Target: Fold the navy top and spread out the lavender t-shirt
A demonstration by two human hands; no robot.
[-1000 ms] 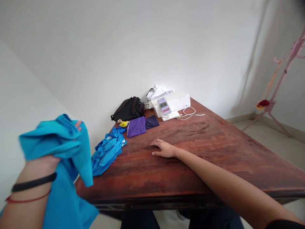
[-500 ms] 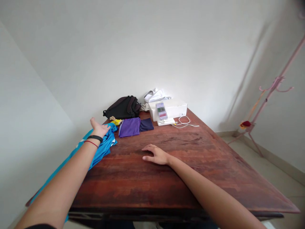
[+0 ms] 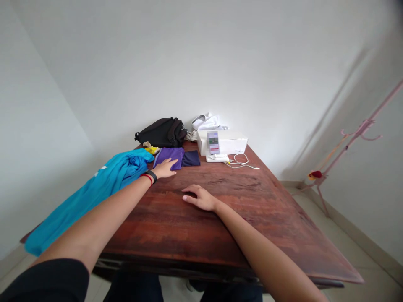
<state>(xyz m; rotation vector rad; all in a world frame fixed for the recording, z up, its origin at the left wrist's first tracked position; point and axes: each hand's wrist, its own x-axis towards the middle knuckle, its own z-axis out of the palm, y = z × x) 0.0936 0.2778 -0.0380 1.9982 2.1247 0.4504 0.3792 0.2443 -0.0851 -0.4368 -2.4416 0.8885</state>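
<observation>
My left hand reaches across the wooden table with fingers stretched flat, its fingertips on the near edge of a folded purple cloth. A heap of bright blue garments lies just left of that arm and hangs over the table's left edge. My right hand rests palm down on the table's middle, fingers spread, holding nothing. A folded dark navy cloth lies right beside the purple one.
At the table's far end sit a black bag, a white box, a white charger with cable, a white garment and a small yellow item. A pink coat stand is at the right wall.
My left hand let go of the blue garment, which now lies on the heap, and moved right onto the purple cloth. My right hand stayed flat on the table.
</observation>
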